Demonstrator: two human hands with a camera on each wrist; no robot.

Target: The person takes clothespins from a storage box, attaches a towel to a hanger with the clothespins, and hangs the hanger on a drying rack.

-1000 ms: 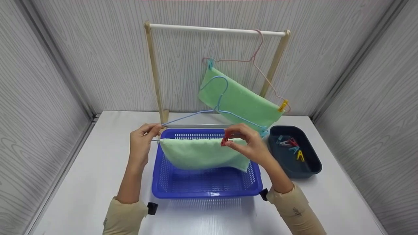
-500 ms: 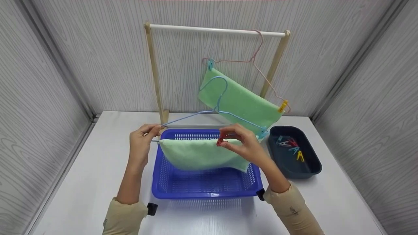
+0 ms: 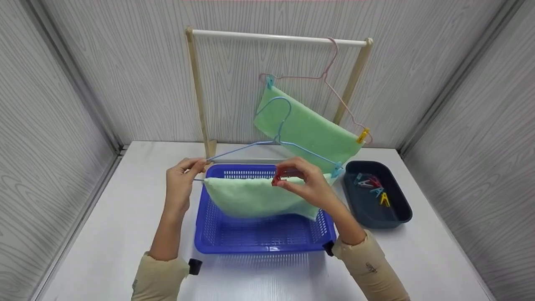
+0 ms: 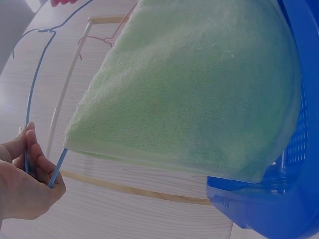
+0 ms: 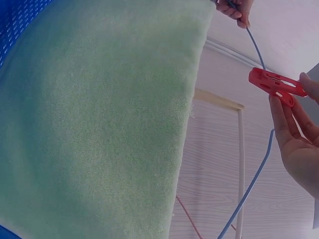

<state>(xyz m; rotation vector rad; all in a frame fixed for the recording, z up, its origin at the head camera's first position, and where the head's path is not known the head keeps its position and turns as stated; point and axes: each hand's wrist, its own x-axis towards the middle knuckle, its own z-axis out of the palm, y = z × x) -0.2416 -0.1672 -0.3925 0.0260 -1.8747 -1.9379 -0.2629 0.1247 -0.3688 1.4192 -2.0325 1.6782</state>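
Observation:
A blue wire hanger [image 3: 267,144] carries a green towel [image 3: 255,198] draped over its lower bar, above a blue basket [image 3: 263,234]. My left hand [image 3: 180,177] pinches the hanger's left end [image 4: 55,172]. My right hand [image 3: 303,182] pinches a red clothespin [image 3: 276,177] just above the towel's top edge, near the middle of the bar. In the right wrist view the red clothespin [image 5: 276,84] sits between my fingertips, apart from the towel [image 5: 99,124]. A light blue clip [image 3: 337,169] sits at the hanger's right end.
A wooden rack [image 3: 196,92] with a white rail stands behind, holding a pink hanger [image 3: 330,79] with a second green towel [image 3: 307,127] clipped on. A dark tray [image 3: 395,213] at the right holds several coloured clothespins [image 3: 374,186]. White tabletop [image 3: 104,225] surrounds the basket.
My right hand has carried the red clothespin a little leftward along the hanger bar. The left hand and hanger have stayed in place.

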